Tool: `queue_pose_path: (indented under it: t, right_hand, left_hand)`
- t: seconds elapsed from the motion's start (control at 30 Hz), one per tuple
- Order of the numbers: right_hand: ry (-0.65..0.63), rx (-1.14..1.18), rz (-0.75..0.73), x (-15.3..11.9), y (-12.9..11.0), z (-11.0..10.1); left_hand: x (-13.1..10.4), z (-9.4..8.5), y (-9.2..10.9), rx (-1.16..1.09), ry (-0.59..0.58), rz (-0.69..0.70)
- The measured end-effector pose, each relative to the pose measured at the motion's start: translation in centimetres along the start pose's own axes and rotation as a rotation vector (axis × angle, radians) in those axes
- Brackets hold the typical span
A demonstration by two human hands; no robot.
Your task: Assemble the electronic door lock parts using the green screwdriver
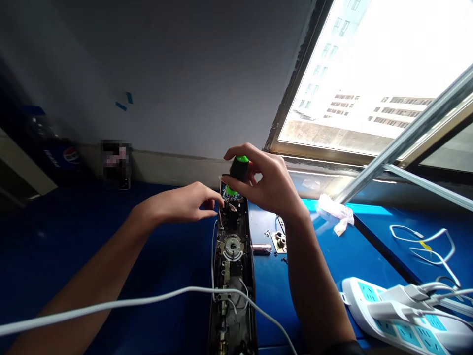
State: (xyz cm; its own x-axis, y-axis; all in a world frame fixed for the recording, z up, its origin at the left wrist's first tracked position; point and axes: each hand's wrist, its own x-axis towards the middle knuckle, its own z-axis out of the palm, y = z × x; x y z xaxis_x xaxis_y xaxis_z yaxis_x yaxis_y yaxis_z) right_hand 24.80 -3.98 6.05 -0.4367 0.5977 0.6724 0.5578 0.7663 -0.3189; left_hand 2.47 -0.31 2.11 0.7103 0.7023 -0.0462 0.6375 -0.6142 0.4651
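My right hand [264, 180] is closed around a screwdriver [239, 170] with a black and green handle. Its shaft points down into the upper part of a long, narrow, opened device [238, 271] that looks like a door lock body. My left hand [188, 203] reaches in from the left, with thumb and forefinger apart. Its fingertips are at the device's left edge, close to the screwdriver shaft; whether they touch a thin wire there is unclear. Inside the housing are a circuit board near the far end, a round metal disc [233, 247] and several white wires.
A white cable [148, 301] crosses in front, over the device. Right of it lie small screws [284, 259], a metal cylinder [262, 249] and a square plate [280, 242]. A power strip [399, 315] with plugs sits at right; a Pepsi bottle [55, 148] stands far left.
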Motion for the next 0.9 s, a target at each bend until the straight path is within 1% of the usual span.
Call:
queue_pose_path:
  t: [0.1,0.2,0.27,0.33,0.47,0.57,0.63,0.8,0.87,0.9]
  right_hand:
    - [0.046,-0.138,-0.008,0.1,-0.2,0.4]
    - [0.085,-0.215,0.021,0.3,-0.4,0.9]
    - [0.088,-0.189,0.027,0.4,-0.5,1.1]
    - [0.056,-0.118,0.008,0.3,-0.7,0.9]
    - [-0.067,0.016,0.001,-0.1,-0.8,-0.2]
    - [-0.107,0.014,0.033,-0.3,-0.7,-0.8]
    - [-0.077,-0.048,0.05,-0.3,-0.5,-0.7]
    - [0.07,-0.26,0.12,0.1,-0.7,0.5]
    - [0.077,-0.255,0.123,0.1,-1.0,0.5]
    - [0.045,-0.206,0.103,0.1,-1.1,0.3]
  left_hand:
    - [0.3,0.2,-0.4,0.011,0.029,-0.05]
    - [0.8,0.5,-0.9,-0.047,-0.039,-0.068]
    - [1.1,0.8,-1.3,-0.093,-0.086,-0.069]
    - [1.5,1.0,-1.6,-0.136,-0.109,-0.061]
    - [1.8,1.3,-2.1,-0.259,-0.127,-0.028]
    - [1.8,1.4,-2.1,-0.285,-0.125,-0.018]
    - [1.8,1.3,-1.9,-0.275,-0.123,-0.024]
    - [1.9,1.3,-1.7,-0.273,-0.104,-0.053]
    - [1.9,1.4,-1.8,-0.282,-0.107,-0.038]
    - [2.0,1.5,-1.9,-0.274,-0.1,-0.027]
